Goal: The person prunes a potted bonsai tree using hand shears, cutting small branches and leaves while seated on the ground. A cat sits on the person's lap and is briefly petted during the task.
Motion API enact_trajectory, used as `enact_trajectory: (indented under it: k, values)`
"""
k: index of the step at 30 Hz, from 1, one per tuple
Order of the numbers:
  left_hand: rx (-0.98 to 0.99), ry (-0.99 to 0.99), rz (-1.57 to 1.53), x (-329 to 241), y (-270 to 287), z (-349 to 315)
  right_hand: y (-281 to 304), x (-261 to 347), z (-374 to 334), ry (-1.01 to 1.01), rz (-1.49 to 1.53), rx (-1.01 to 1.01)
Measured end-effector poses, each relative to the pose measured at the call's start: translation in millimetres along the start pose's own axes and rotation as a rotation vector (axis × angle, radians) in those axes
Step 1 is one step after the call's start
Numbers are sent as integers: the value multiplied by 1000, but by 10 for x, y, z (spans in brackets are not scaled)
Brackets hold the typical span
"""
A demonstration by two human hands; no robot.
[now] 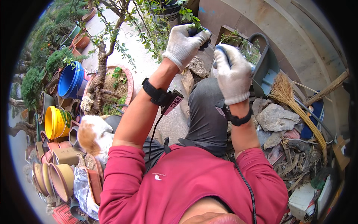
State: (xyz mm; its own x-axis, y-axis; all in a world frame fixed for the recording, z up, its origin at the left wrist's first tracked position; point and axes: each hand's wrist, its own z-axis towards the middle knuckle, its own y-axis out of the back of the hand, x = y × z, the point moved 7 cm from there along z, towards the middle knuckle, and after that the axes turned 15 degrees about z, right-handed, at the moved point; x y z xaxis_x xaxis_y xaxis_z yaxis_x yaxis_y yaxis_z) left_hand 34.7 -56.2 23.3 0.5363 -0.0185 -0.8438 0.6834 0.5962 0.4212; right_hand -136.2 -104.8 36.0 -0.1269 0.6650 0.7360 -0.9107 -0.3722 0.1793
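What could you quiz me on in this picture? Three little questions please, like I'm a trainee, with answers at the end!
1. True or false: the left hand and the right hand both wear white gloves.
2. Pick one. The furry animal is:
A) black and grey
B) orange and white
C) brown all over
3. Fill in: the straw broom is at the picture's ____ side.

Key:
1. True
2. B
3. Right

Leafy green sprig point(190, 15), sloping down rightward
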Motion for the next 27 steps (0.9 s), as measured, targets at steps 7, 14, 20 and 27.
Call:
enact_trajectory:
  k: [7,14,20,27]
  values:
    - [10,-23,-283,-94,-8,27,83,-510,206,-621,608,243]
    - [156,40,-408,-34,-28,-33,-9,-617,65,-672,879,316]
    - [218,145,-571,64,-113,-68,120,-583,206,-514,605,349]
    - [225,115,-636,-82,-111,-120,224,-636,307,-195,501,198]
